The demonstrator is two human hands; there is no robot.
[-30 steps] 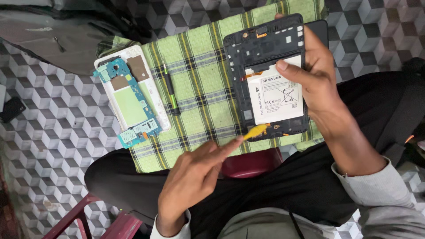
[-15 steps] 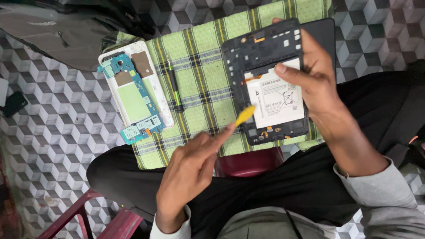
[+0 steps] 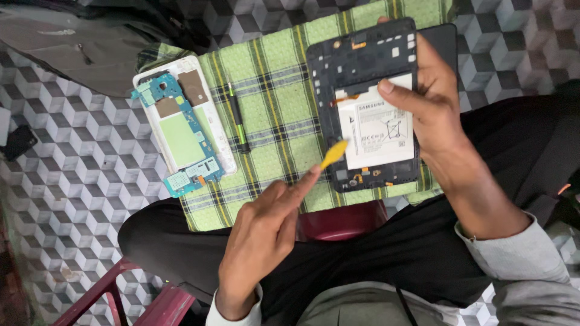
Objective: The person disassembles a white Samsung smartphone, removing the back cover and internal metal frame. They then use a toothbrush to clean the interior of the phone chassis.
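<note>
**Yellow pry tool at the edge of a tablet battery**

The left hand (image 3: 266, 241) is pinching a small yellow pry tool (image 3: 334, 154), fingers closed narrowly around its lower end, the forefinger stretched along it. The tool's tip is touching the lower left edge of the white battery (image 3: 377, 130), which is sitting inside the opened black tablet frame (image 3: 362, 60).

The right hand (image 3: 432, 111) is gripping that frame from its right side, fingers wrapped behind it and the thumb pressing down on the battery's upper right corner. The frame is lying tilted over a green plaid cloth (image 3: 278, 115).

To the left on the cloth, a white back cover (image 3: 211, 121) is carrying a blue-green circuit board (image 3: 181, 139). A slim dark screwdriver with green bands (image 3: 237, 118) is lying between the cover and the frame, apart from both.
</note>
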